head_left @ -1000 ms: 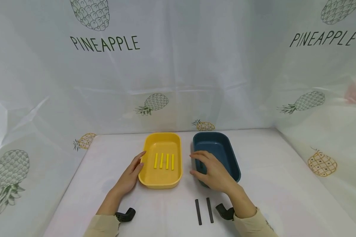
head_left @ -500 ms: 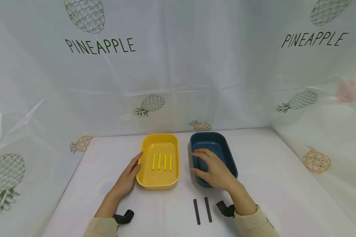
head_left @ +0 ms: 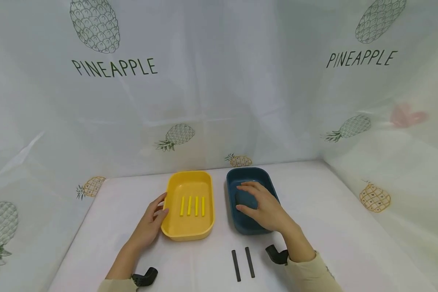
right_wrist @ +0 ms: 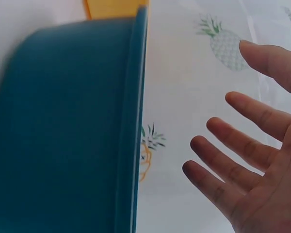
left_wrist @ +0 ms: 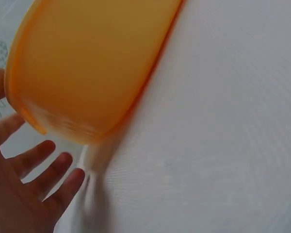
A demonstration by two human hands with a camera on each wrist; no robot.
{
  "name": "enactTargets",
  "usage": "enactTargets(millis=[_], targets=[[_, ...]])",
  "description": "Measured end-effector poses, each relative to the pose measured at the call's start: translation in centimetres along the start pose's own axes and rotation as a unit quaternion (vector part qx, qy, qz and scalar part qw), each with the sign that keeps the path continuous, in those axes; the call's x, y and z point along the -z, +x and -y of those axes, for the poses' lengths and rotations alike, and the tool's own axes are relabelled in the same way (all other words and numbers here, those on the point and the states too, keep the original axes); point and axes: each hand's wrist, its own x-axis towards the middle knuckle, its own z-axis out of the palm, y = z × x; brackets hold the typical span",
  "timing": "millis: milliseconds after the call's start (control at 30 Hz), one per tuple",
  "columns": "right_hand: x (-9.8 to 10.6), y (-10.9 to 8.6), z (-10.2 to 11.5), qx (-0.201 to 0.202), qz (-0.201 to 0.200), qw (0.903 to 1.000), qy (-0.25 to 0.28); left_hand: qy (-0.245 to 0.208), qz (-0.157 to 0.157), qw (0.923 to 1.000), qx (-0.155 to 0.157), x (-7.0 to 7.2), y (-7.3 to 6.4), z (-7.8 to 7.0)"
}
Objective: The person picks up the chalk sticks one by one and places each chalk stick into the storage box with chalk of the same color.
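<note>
My left hand [head_left: 147,227] is at the left edge of a yellow tray [head_left: 190,184], its fingers reaching the rim. In the left wrist view its fingers [left_wrist: 53,174] are spread, and the tray [left_wrist: 92,73] appears orange. Inside the tray, several thin yellow sticks [head_left: 189,206] lie side by side. Over a dark blue tray [head_left: 244,175] hovers my right hand [head_left: 266,209], fingers parted and holding nothing. The right wrist view shows its fingers [right_wrist: 247,141] apart from the blue tray's wall [right_wrist: 63,126]. Two dark grey sticks, one left [head_left: 236,265] and one right [head_left: 250,262], lie in front.
A white cloth covers the table [head_left: 204,263]. Behind it hangs a white curtain [head_left: 204,89] printed with pineapples, which continues along the right side. Each wrist carries a black bracket, one left [head_left: 144,278] and one right [head_left: 276,254].
The head view has shifted, so the trays and sticks appear farther left and slightly lower. My right hand has moved rightward relative to the blue tray. My left hand stays at the yellow tray.
</note>
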Motion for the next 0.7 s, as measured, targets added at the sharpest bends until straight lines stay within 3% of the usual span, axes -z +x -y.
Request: enactTargets(millis=[133,367,700], targets=[[0.3,-0.1,-0.7,-0.001,-0.006,0.9999,0.008,0.042,-0.01,0.9986,-0.029,0.9,-0.5,-1.0],[1.3,-0.6,-2.1,-0.018,-0.009,0.9996,0.021,0.118,-0.005,0.9919,-0.046,1.3,-1.6,-4.7],[2.2,-0.2,-4.0,-0.028,-0.008,0.9994,0.019,0.131,0.005,0.9862,-0.101,0.1,-3.4,-9.1]])
